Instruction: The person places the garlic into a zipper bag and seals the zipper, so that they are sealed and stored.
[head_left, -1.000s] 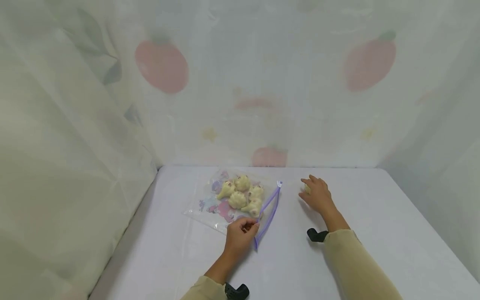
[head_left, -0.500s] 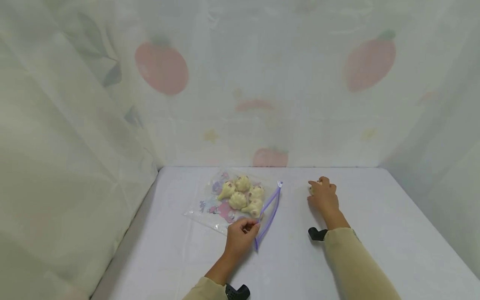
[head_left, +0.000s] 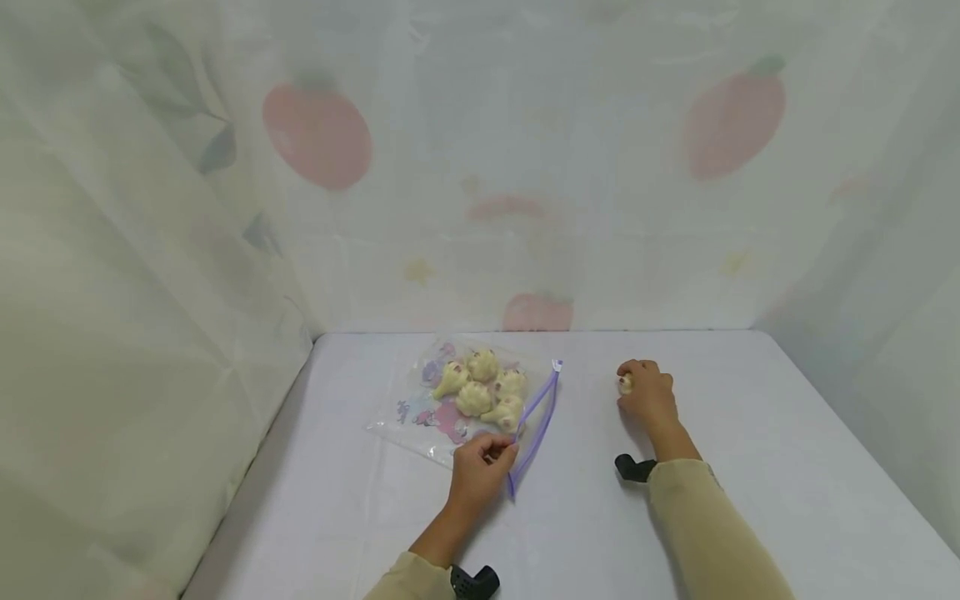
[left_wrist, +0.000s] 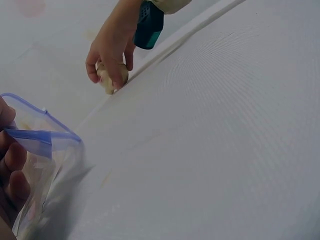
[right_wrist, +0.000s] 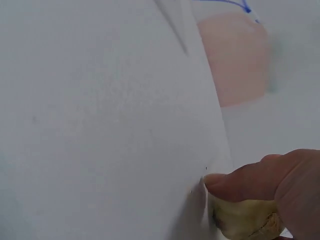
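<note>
A clear zip bag [head_left: 408,431] with a purple zip edge [head_left: 536,408] lies on the white table, its mouth facing right. Several pale garlic bulbs [head_left: 474,399] show inside it. My left hand [head_left: 477,477] pinches the near side of the bag's mouth, and the left wrist view shows the blue-purple strip [left_wrist: 30,135] between thumb and fingers. To the right of the bag, my right hand [head_left: 651,400] grips a single garlic bulb [head_left: 626,384] from above. In the right wrist view the thumb [right_wrist: 245,186] lies along this bulb [right_wrist: 247,217]; the other fingers are mostly hidden there.
A white slider [head_left: 557,365] sits at the far end of the zip edge. Fabric walls printed with fruit [head_left: 317,136] rise behind the table and at both sides. Each wrist carries a black device [head_left: 634,468]. White tabletop [head_left: 577,500] lies between the arms.
My right hand has moved slightly right, and its fingers have closed round the garlic bulb. The left hand and the bag have stayed in place.
</note>
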